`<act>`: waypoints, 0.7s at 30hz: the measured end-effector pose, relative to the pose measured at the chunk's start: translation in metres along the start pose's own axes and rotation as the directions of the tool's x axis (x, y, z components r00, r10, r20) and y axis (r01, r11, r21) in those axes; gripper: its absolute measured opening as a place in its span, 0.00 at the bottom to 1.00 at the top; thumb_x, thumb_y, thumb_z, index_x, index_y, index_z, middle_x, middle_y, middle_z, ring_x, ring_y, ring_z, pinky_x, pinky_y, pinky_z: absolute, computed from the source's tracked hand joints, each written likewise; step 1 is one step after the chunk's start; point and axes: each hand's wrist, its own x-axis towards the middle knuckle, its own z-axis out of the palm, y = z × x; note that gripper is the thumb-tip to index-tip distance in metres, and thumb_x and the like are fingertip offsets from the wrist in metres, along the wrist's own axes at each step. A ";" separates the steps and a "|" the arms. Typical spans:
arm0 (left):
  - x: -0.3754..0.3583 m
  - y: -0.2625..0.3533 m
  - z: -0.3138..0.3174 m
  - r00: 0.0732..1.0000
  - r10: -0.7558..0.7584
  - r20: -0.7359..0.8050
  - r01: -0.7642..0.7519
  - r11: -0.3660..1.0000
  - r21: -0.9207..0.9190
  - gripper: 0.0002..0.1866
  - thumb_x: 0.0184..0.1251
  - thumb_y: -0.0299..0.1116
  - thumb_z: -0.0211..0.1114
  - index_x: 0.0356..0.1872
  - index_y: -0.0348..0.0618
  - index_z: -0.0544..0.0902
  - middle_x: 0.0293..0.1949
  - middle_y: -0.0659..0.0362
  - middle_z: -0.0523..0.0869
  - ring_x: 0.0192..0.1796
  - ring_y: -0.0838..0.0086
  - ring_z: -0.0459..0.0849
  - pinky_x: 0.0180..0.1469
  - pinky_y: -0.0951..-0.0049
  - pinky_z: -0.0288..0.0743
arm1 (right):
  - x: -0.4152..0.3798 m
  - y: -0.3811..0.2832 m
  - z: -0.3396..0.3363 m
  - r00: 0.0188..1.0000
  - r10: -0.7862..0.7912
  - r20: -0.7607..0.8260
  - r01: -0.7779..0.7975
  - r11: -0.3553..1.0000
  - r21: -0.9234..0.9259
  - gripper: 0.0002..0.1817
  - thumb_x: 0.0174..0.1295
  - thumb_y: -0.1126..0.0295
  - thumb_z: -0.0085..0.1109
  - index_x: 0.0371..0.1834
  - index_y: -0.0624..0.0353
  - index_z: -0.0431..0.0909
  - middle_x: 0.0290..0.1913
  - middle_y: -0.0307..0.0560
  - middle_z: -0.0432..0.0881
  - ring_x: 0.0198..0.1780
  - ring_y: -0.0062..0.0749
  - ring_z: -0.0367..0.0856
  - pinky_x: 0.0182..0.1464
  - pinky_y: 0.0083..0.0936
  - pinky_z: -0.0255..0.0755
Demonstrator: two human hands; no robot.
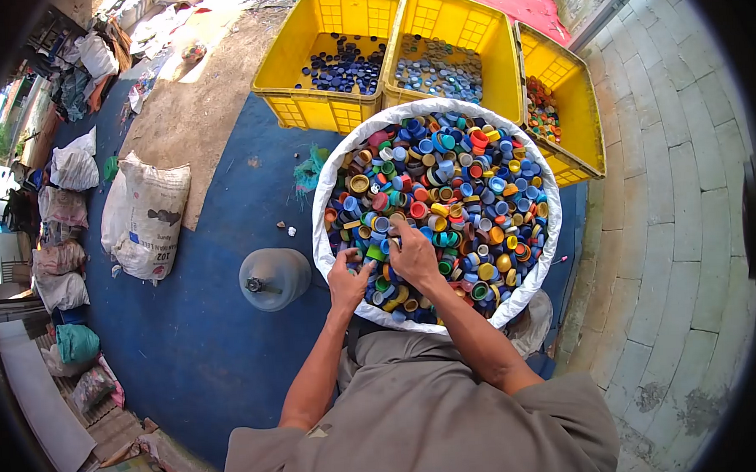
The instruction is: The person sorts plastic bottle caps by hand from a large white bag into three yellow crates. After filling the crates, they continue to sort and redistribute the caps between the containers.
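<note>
A wide round container with a white cloth rim (323,175) stands in front of me, filled with loose plastic bottle caps (452,203) of many colours. My right hand (414,255) reaches into the pile near its middle, fingers pointing down and pinched at a bottle cap. My left hand (349,281) is at the near left of the pile, fingers curled and the thumb toward the right. What lies inside its curl is hidden. A bright green cap (375,251) sits between the two hands.
Beyond the container stand three yellow crates: the left crate (305,108) holds dark blue caps, the middle crate (506,70) light blue ones, the right crate (589,134) orange and red ones. A clear jug (279,278) and a stuffed sack (154,216) are at left; a block wall (656,224) rises at right.
</note>
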 end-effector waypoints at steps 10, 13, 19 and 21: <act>0.028 0.017 0.016 0.985 0.048 0.167 -0.108 0.923 0.369 0.30 0.50 0.44 0.75 0.47 0.36 0.72 0.36 0.38 0.84 0.41 0.44 0.84 0.43 0.51 0.76 | -0.027 0.025 -0.048 0.963 0.220 -0.158 -0.193 0.966 0.171 0.21 0.55 0.76 0.60 0.54 0.65 0.72 0.39 0.55 0.84 0.28 0.38 0.83 0.32 0.31 0.76; 0.032 0.012 0.014 0.983 0.098 0.157 -0.132 0.966 0.224 0.30 0.47 0.41 0.76 0.48 0.34 0.75 0.40 0.44 0.83 0.44 0.52 0.83 0.47 0.59 0.76 | -0.042 0.042 -0.063 0.928 0.300 -0.219 -0.259 0.945 0.200 0.20 0.55 0.76 0.60 0.53 0.66 0.73 0.38 0.56 0.84 0.29 0.38 0.84 0.33 0.30 0.76; 0.022 0.034 -0.003 0.963 0.060 0.262 0.058 0.906 -0.420 0.23 0.60 0.34 0.71 0.55 0.37 0.78 0.41 0.58 0.80 0.40 0.72 0.80 0.42 0.73 0.74 | -0.062 0.061 -0.080 0.919 0.313 -0.238 -0.303 0.950 0.081 0.21 0.53 0.77 0.60 0.53 0.64 0.73 0.41 0.57 0.83 0.41 0.48 0.84 0.43 0.35 0.78; 0.021 0.043 -0.006 0.904 0.012 0.427 0.298 0.700 -0.649 0.20 0.65 0.29 0.66 0.58 0.42 0.75 0.41 0.63 0.79 0.32 0.83 0.73 0.33 0.80 0.67 | -0.062 0.063 -0.079 0.936 0.242 -0.256 -0.239 0.970 0.045 0.22 0.53 0.78 0.60 0.53 0.63 0.73 0.44 0.57 0.82 0.45 0.52 0.83 0.47 0.37 0.77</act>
